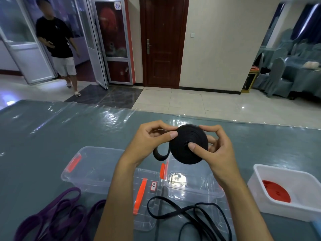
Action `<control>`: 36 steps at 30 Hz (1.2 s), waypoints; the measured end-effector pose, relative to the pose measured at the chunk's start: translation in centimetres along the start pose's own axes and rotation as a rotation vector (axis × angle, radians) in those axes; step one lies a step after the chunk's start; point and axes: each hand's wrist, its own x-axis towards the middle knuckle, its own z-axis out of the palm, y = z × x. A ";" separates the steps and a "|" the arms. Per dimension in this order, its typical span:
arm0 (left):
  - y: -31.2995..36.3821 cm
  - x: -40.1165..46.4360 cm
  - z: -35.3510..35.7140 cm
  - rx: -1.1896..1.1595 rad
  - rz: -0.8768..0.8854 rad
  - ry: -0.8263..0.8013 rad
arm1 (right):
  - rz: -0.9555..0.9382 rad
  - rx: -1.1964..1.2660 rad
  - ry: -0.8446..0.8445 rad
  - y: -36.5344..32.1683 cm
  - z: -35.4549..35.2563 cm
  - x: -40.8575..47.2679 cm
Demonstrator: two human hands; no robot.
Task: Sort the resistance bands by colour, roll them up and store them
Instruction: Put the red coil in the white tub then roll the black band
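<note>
Overhead: grey plastic-covered table [52, 129], tiled floor [191, 103], brown door [164, 42].

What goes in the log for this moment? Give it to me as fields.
black roll: held in the air by both hands, short tail looping out at its left
left hand: pinches the roll's left edge
right hand: thumb on the roll's centre, fingers behind it
red roll: in the white bin
purple bands: loose on the table
loose black band: unrolled, lies across a clear lid
clear boxes: nothing seen inside
</note>
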 end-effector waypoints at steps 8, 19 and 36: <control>-0.3 0.1 0.6 0.245 -0.074 -0.155 | 0.020 0.040 0.252 0.9 0.6 0.3; -3.9 -1.1 6.4 -0.148 0.112 0.425 | 0.026 0.215 0.415 1.5 1.4 0.9; -12.4 -0.2 8.3 -0.471 -0.422 0.589 | 0.353 0.197 0.399 9.2 -3.3 1.5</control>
